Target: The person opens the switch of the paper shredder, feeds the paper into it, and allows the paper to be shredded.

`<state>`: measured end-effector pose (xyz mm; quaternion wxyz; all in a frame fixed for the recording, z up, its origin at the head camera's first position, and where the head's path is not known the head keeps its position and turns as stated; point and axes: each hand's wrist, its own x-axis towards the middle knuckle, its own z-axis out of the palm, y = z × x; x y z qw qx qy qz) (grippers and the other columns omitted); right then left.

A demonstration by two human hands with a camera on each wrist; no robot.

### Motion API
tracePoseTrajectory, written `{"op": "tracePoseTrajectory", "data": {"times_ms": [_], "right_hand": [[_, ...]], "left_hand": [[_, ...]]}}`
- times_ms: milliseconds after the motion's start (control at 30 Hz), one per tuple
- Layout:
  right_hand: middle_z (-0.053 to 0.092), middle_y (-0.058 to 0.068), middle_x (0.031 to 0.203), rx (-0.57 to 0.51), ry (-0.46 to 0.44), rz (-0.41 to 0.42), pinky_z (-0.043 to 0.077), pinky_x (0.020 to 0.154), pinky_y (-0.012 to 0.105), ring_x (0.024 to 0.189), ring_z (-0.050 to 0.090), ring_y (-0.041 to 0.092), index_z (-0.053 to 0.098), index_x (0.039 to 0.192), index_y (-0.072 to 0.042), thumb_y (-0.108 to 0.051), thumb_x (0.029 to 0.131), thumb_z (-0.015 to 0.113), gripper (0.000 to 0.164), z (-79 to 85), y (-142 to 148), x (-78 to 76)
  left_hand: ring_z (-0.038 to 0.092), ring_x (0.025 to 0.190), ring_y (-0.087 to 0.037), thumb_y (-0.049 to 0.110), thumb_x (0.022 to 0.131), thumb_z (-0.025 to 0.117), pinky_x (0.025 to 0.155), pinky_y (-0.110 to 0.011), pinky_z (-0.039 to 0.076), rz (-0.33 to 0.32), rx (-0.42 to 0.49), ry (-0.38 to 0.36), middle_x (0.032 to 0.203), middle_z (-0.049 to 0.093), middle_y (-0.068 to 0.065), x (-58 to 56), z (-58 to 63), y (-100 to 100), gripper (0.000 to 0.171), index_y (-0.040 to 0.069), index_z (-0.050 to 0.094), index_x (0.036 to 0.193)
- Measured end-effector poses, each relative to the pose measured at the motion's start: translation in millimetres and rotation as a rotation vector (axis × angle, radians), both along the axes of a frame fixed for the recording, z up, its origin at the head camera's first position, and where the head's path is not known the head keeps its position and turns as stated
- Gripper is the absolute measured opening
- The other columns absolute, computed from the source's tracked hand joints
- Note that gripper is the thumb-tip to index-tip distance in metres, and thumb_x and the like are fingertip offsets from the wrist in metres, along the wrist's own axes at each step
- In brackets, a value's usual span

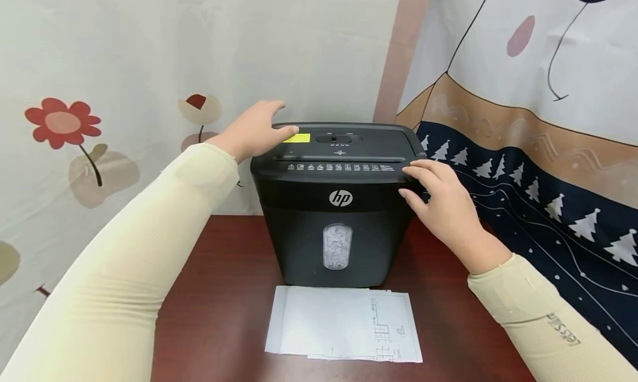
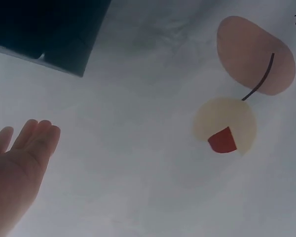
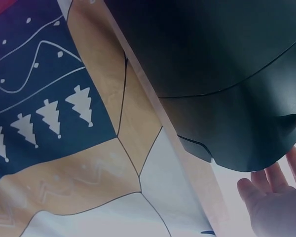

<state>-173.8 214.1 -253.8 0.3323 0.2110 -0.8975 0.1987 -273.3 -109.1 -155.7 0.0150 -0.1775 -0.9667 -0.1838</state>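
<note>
A black HP paper shredder (image 1: 299, 238) stands upright on the table, its feed slot (image 1: 339, 159) along the top and a small window (image 1: 337, 247) of paper shreds in front. Over the top left corner is my left hand (image 1: 256, 128), fingers extended and thumb reaching toward a yellow label (image 1: 298, 138). In the left wrist view that hand (image 2: 22, 165) appears apart from the shredder (image 2: 49, 34). On the other side, my right hand (image 1: 443, 202) has its loosely bent fingers right at the shredder's top right edge. Neither hand holds anything.
White sheets of paper (image 1: 324, 321) with printed line drawings lie in front of the shredder on the dark red table (image 1: 209, 315). Behind hangs a light curtain (image 1: 309, 50) with flower prints, and at the right a cloth (image 1: 543, 188) with trees on navy.
</note>
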Motion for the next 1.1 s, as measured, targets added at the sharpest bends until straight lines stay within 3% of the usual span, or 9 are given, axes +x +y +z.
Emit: {"op": "tracePoseTrajectory", "data": {"times_ms": [333, 700, 1100], "right_hand": [[0.057, 0.018, 0.126, -0.022, 0.002, -0.022, 0.046, 0.093, 0.052, 0.119, 0.048, 0.036, 0.064, 0.119, 0.001, -0.003, 0.08, 0.076, 0.041, -1.2, 8, -0.1], [0.057, 0.019, 0.126, -0.032, -0.007, -0.032, 0.046, 0.093, 0.054, 0.119, 0.048, 0.037, 0.064, 0.119, 0.001, -0.001, 0.08, 0.076, 0.041, -1.1, 12, 0.8], [0.057, 0.019, 0.126, -0.037, 0.006, -0.035, 0.045, 0.094, 0.053, 0.12, 0.048, 0.036, 0.064, 0.119, 0.001, 0.0, 0.079, 0.076, 0.041, -2.9, 16, -1.0]], "left_hand": [[0.02, 0.144, -0.032, 0.043, 0.098, 0.049, 0.116, -0.048, 0.019, -0.009, 0.011, 0.06, 0.156, 0.023, -0.017, 12.1, -13.9, -18, 0.073, 0.005, 0.02, 0.153], [0.017, 0.146, -0.025, 0.052, 0.096, 0.047, 0.115, -0.049, 0.02, 0.021, 0.175, 0.098, 0.159, 0.02, -0.006, 33.4, -29.3, -36, 0.074, 0.016, 0.019, 0.155], [0.025, 0.141, -0.031, 0.038, 0.097, 0.054, 0.112, -0.052, 0.025, 0.043, 0.262, 0.249, 0.153, 0.031, -0.013, 58.7, -54.7, -55, 0.067, 0.007, 0.029, 0.15]]}}
